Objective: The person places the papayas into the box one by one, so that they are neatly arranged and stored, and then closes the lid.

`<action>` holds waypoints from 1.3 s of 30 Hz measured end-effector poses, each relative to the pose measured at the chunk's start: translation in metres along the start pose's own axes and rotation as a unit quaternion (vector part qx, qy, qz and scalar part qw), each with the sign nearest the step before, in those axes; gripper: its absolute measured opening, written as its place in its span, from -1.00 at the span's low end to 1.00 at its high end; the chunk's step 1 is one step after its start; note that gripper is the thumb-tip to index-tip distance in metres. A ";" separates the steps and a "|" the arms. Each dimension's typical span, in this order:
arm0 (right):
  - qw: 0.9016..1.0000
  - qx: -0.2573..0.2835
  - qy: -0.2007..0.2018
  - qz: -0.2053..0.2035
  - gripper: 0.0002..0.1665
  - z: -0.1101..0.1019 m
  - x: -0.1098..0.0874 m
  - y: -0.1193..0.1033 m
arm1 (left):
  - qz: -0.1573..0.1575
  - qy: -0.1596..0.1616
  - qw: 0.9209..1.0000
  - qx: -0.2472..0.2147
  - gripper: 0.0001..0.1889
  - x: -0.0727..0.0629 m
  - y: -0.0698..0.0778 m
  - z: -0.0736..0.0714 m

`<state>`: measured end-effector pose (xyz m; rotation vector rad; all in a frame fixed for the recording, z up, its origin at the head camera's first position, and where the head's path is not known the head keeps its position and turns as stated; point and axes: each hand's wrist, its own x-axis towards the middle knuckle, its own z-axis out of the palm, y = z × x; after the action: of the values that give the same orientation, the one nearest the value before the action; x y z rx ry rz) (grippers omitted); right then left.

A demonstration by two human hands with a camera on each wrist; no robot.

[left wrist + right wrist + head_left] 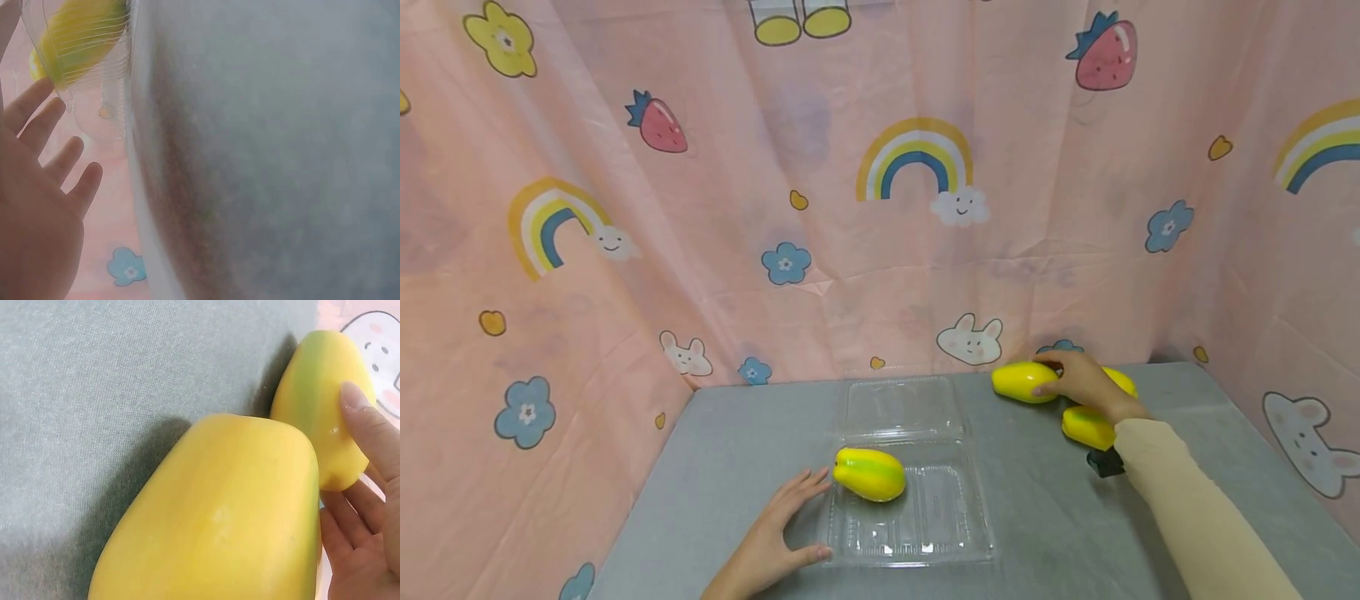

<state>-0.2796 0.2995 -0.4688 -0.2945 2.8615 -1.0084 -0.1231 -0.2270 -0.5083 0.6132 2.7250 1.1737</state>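
Observation:
My right hand (1081,382) grips the end of a yellow papaya (1018,383) near the back of the table. In the right wrist view its thumb (372,428) lies on that papaya (312,394), and the other fingers are partly hidden behind it. A green-streaked papaya (874,477) lies in the front half of a clear plastic clamshell box (940,504), whose lid is folded back flat. My left hand (775,525), fingers spread, is at the box's left edge close to this papaya. Whether its fingertips touch the box I cannot tell.
Two more papayas, a nearer one (1084,427) and a farther one (1123,381), lie beside and partly behind my right wrist. A dark object (1105,463) shows beneath that wrist. The grey tabletop (1022,500) meets a pink patterned curtain (880,283) at the back and sides.

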 end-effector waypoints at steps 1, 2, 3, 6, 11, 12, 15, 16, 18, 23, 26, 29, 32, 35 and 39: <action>1.000 -0.001 0.000 -0.001 -0.15 0.000 0.000 0.000 | 0.001 0.000 1.000 0.001 -0.12 0.000 0.000 0.000; 1.000 -0.001 0.000 -0.003 -0.15 0.000 -0.001 0.000 | 0.002 0.000 1.000 0.002 -0.12 0.000 0.000 0.000; 1.000 -0.001 0.001 -0.004 -0.15 -0.001 -0.002 0.000 | 0.004 0.000 1.000 0.002 -0.12 0.000 0.000 0.000; 1.000 -0.003 0.006 -0.008 -0.17 -0.001 -0.003 -0.001 | 0.007 0.001 1.000 0.002 -0.13 0.000 0.001 0.000; 1.000 -0.006 0.010 -0.010 -0.16 -0.001 -0.007 -0.007 | 0.003 0.000 1.000 -0.001 -0.13 -0.001 0.002 0.000; 1.000 -0.006 0.009 -0.010 -0.15 -0.001 -0.007 -0.009 | 0.002 0.000 1.000 -0.001 -0.13 -0.001 0.002 0.000; 1.000 -0.005 0.005 -0.001 -0.14 -0.001 -0.007 -0.011 | 0.000 -0.001 1.000 -0.002 -0.13 -0.001 0.002 0.000; 1.000 -0.007 0.004 0.000 -0.13 -0.002 -0.007 -0.012 | 0.000 -0.001 1.000 -0.001 -0.13 -0.001 0.001 0.001; 1.000 -0.011 0.003 0.002 -0.11 -0.002 -0.006 -0.013 | 0.000 -0.001 1.000 -0.001 -0.13 -0.001 0.001 0.001; 1.000 -0.023 0.002 -0.002 -0.08 -0.002 -0.005 -0.018 | -0.005 -0.003 1.000 0.000 -0.13 -0.001 0.000 0.001; 1.000 -0.026 0.001 -0.010 -0.08 -0.002 -0.005 -0.021 | -0.008 -0.004 1.000 0.000 -0.14 -0.001 -0.001 0.001; 1.000 -0.022 -0.002 -0.014 -0.08 -0.002 -0.006 -0.024 | -0.011 -0.004 1.000 0.000 -0.14 -0.001 -0.001 0.001; 1.000 -0.018 -0.004 -0.011 -0.07 -0.001 -0.009 -0.027 | -0.008 -0.003 1.000 0.002 -0.14 -0.001 0.000 0.001; 1.000 -0.016 -0.003 -0.011 -0.07 0.000 -0.012 -0.030 | -0.005 -0.002 1.000 0.003 -0.14 0.000 0.000 0.001; 1.000 -0.009 -0.002 -0.014 -0.04 0.001 -0.015 -0.032 | -0.005 -0.003 1.000 0.002 -0.14 0.000 -0.001 0.001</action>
<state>-0.2605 0.2779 -0.4492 -0.3381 2.8709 -0.9872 -0.1231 -0.2268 -0.5094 0.6009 2.7224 1.1626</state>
